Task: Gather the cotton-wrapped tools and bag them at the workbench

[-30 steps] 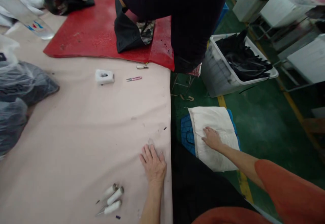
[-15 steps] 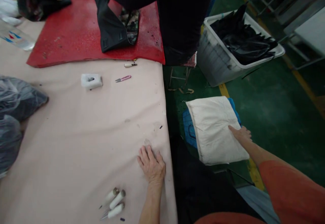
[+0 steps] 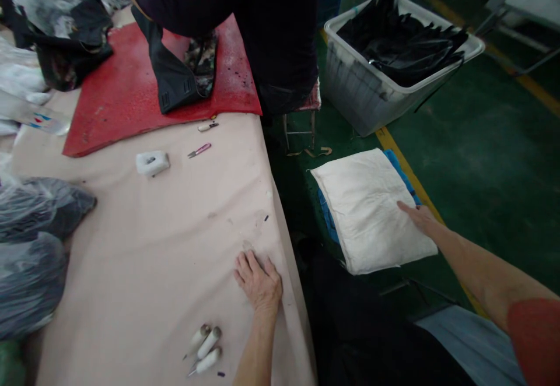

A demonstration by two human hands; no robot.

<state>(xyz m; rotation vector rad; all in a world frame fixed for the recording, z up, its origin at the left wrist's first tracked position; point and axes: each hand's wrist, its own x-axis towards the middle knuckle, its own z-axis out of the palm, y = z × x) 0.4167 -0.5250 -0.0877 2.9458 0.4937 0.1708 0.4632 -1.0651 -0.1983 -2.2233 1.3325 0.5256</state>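
My left hand (image 3: 259,282) lies flat on the pale cloth-covered table (image 3: 144,269) near its right edge, fingers stretched out and holding nothing. Off the table's right side, my right hand (image 3: 420,218) grips the right edge of a cream cushion (image 3: 376,214); the thumb rests on top and the other fingers are mostly hidden beneath. Something blue (image 3: 329,217) shows under the cushion. Several white-handled awls (image 3: 207,348) lie to the left of my left forearm. Farther up the table are pink thread snips (image 3: 200,150) and a white block (image 3: 152,163) with a dark hollow.
A co-worker in dark clothes (image 3: 280,36) sits on a stool (image 3: 306,109) beside a red mat (image 3: 118,94) bearing a black bag piece (image 3: 177,83). A white bin (image 3: 350,88) of black pieces stands on the green floor. Plastic-wrapped bundles (image 3: 39,269) line the left.
The view has shifted, so the table and mat sit lower in it. My right hand still grips the cushion, which appears slightly turned. My left hand stays flat on the table.
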